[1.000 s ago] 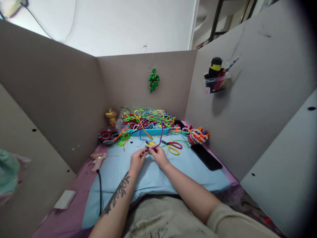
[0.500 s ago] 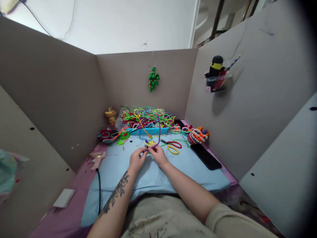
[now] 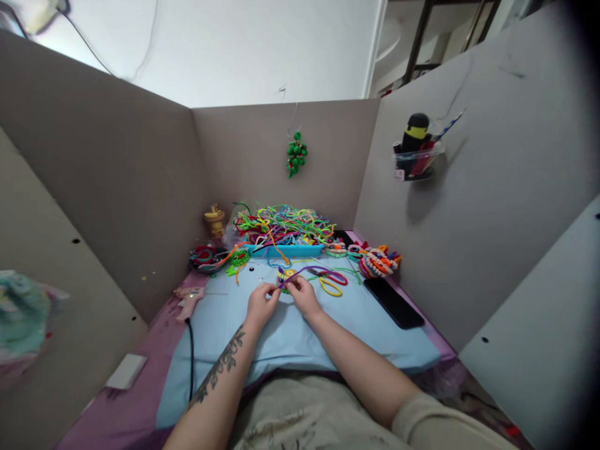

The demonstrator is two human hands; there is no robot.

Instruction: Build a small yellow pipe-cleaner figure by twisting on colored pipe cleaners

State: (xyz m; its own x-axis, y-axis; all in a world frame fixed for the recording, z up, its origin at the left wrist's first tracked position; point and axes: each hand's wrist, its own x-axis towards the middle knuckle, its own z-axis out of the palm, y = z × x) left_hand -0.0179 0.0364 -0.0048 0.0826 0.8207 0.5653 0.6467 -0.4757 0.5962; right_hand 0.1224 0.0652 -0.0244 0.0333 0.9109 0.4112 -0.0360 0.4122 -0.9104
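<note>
On the pale blue mat (image 3: 290, 337), both hands pinch the purple fuzzy pipe cleaner (image 3: 304, 270): left hand (image 3: 260, 305), right hand (image 3: 304, 296); its free end, upright a second ago, now bends flat rightward.

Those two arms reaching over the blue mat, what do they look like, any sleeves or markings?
Both arms are bare to the hands, left hand and right hand. The left forearm bears a dark leafy vine tattoo. A short beige sleeve covers the right upper arm. No gloves show.

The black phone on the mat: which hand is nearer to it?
Right. The right hand sits left of the phone, with bare mat between; the left hand is farther left, beyond the right.
</note>
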